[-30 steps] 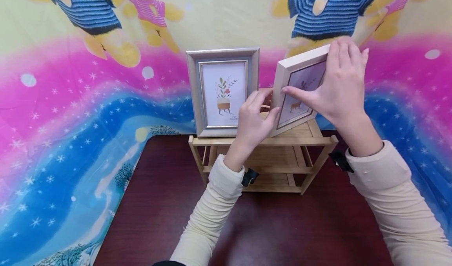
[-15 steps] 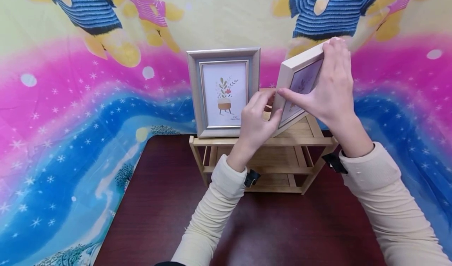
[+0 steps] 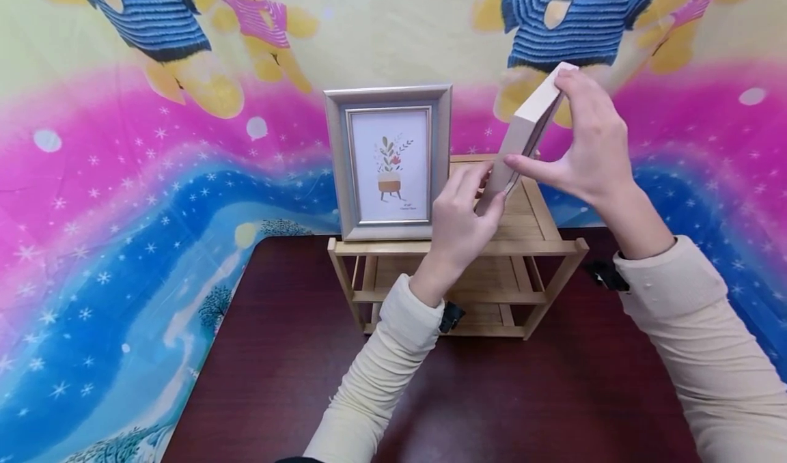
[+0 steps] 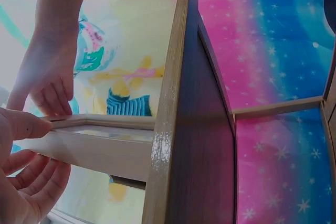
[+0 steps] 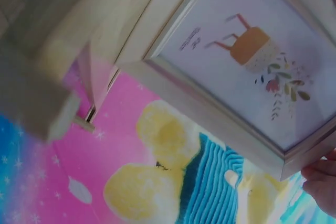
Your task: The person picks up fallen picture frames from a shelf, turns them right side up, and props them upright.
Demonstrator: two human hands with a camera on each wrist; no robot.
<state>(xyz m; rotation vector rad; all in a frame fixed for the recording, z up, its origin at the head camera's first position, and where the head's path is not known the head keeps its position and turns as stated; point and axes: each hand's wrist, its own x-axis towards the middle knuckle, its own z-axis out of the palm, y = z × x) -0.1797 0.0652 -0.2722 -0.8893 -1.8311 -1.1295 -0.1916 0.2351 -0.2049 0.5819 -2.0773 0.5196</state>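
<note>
A cream picture frame (image 3: 514, 138) is tilted over the shelf rack's top, almost edge-on in the head view. My left hand (image 3: 464, 217) pinches its near side edge, thumb on the front and fingers behind, as the left wrist view shows too. My right hand (image 3: 593, 142) spans the frame, thumb at the near side and curled fingers at the far top corner. In the right wrist view the frame's front (image 5: 210, 116) shows a print of a potted plant. The wooden shelf rack (image 3: 522, 246) has its top beneath the frame.
A second, silver-grey picture frame (image 3: 337, 162) with a plant print stands upright on the rack's left half. The rack stands on a dark red table (image 3: 277, 354). A colourful printed cloth (image 3: 147, 197) hangs close behind.
The held frame has turned further, from its front partly showing to nearly edge-on. My left hand has shifted slightly right. My right hand went left, then back right. The standing frame has stayed put.
</note>
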